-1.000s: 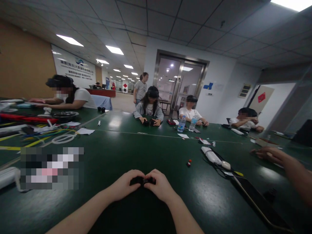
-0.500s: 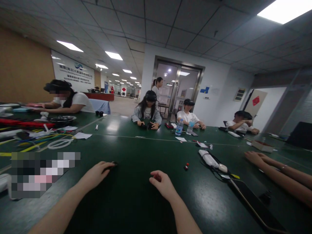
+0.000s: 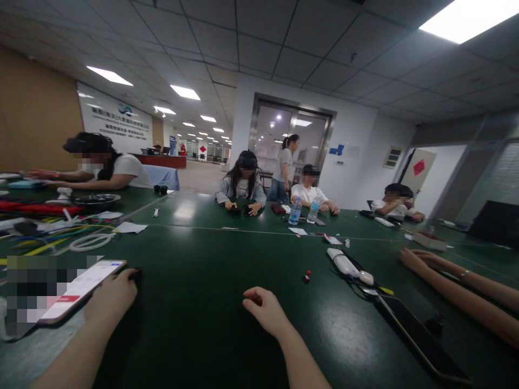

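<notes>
My left hand (image 3: 111, 296) rests on the dark green table (image 3: 211, 259) at the lower left, fingers curled around a small black object (image 3: 135, 274) whose shape I cannot make out. It lies right beside a white phone (image 3: 81, 289) with a lit screen. My right hand (image 3: 265, 310) sits near the centre of the table, loosely curled with the thumb tucked in; what it holds, if anything, is hidden. A small red and black part (image 3: 306, 276) lies beyond it.
A white power strip (image 3: 348, 265) with cable and a dark tablet (image 3: 421, 337) lie to the right. Another person's forearms (image 3: 458, 289) reach in from the right. Coloured wires (image 3: 52, 235) clutter the left. Several people sit across, with water bottles (image 3: 302, 210).
My hands, first joined on a black object, have separated. The left has slid left to the phone, carrying the black object. The right stays near centre. The view tilted slightly.
</notes>
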Action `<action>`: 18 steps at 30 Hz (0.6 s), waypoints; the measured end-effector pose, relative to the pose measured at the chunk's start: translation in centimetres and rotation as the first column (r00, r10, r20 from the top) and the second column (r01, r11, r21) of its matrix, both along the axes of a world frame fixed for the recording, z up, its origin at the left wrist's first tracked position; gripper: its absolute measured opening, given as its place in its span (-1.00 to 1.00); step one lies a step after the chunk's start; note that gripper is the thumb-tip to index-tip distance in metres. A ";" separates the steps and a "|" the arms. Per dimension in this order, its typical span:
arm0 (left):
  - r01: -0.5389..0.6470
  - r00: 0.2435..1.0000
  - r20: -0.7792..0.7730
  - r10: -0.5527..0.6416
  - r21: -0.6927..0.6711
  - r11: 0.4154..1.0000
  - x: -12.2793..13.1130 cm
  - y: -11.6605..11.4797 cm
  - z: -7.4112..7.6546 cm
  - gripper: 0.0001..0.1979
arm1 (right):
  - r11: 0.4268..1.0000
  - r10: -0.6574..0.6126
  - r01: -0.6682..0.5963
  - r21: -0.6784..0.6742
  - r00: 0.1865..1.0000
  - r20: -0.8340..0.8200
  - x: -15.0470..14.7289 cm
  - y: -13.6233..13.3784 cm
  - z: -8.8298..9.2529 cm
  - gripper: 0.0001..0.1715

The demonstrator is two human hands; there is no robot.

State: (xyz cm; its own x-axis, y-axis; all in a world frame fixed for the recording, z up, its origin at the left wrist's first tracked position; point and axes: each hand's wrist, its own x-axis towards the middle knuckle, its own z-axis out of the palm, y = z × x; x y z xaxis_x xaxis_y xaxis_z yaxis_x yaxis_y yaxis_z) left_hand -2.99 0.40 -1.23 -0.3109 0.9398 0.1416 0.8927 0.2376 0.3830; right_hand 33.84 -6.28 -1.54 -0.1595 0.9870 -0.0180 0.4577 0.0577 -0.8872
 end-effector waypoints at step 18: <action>-0.013 1.000 -0.019 0.011 -0.099 0.995 -0.1 0.1 0.4 -0.51 | 1.000 -0.013 0.013 -0.012 1.000 -0.004 -0.1 -0.3 0.6 -0.68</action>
State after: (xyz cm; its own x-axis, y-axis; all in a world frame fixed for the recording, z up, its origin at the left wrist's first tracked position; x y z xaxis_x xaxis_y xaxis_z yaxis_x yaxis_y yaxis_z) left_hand -3.13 0.47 -0.85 -0.3204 0.9458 0.0536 0.8962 0.2843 0.3406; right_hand 33.79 -6.55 -0.97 -0.1466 0.9888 -0.0297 0.4551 0.0408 -0.8895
